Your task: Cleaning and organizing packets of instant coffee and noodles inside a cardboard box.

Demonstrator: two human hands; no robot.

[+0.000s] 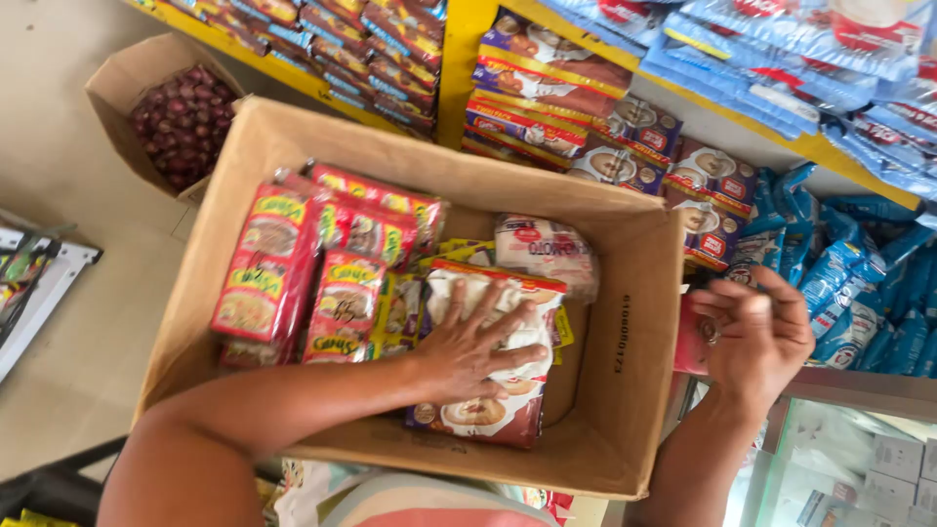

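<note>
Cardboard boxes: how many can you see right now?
2. The big cardboard box of snack packets sits under the left hand; a smaller box of red onions stands on the floor at upper left. Others may be out of frame.

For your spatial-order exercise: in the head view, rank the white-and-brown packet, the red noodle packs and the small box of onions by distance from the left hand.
1. White-and-brown packet: under the left hand.
2. Red noodle packs: box's left side.
3. Small box of onions: upper left, on the floor.

head cam, steep downward, close, slightly blurry
</note>
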